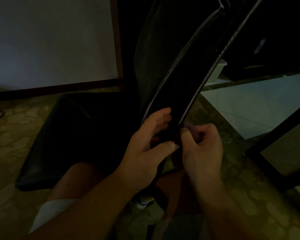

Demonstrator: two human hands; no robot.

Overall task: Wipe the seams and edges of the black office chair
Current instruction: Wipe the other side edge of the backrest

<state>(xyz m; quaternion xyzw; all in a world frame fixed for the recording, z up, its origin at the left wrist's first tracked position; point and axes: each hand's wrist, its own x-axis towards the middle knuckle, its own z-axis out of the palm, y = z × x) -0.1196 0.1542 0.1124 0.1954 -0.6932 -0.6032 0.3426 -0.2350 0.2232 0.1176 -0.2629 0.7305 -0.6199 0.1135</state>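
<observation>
Black chair edge (185, 94) between 2 hands, left grip (151, 144) clasping it, right grip (203, 146) pinching its seam

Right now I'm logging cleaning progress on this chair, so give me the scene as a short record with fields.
scene: dim room, patterned floor
chair part: black backrest side panel with piped seams
left hand: grips the panel's lower end, thumb across the front
right hand: fingers curled, pinching at the right seam
cloth: a small pale bit shows in the right hand; cannot tell what it is
seat: black cushion to the left
other: white patch near the left forearm
</observation>
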